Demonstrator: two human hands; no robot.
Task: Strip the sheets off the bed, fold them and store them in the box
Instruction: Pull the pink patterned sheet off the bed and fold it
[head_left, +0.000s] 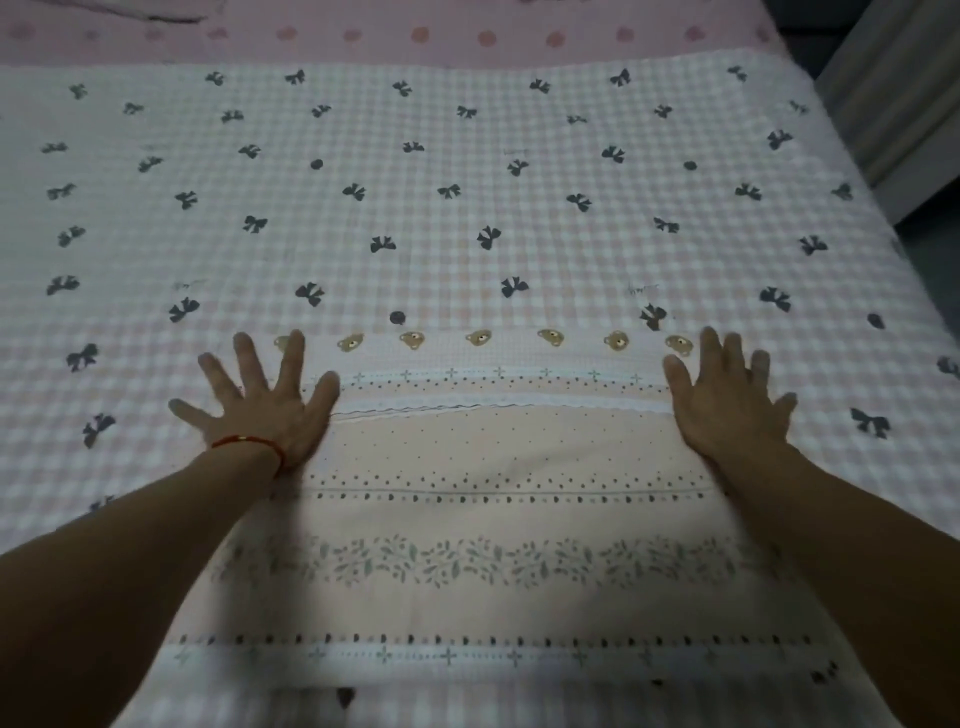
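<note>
A folded peach sheet (493, 467) with dotted bands, a leafy border and a row of small bears lies flat on the bed in front of me. Under it spreads a pink-and-white checked sheet (415, 182) printed with dark bows. My left hand (254, 400), with a red cord at the wrist, presses flat with spread fingers on the folded sheet's far left corner. My right hand (727, 400) lies flat with straight fingers on its far right corner. Neither hand holds anything. No box is in view.
A pink cover with darker dots (467, 31) lies along the far side of the bed. The bed's right edge (893, 228) drops toward a pale panel or furniture (893, 93) and dark floor at the upper right.
</note>
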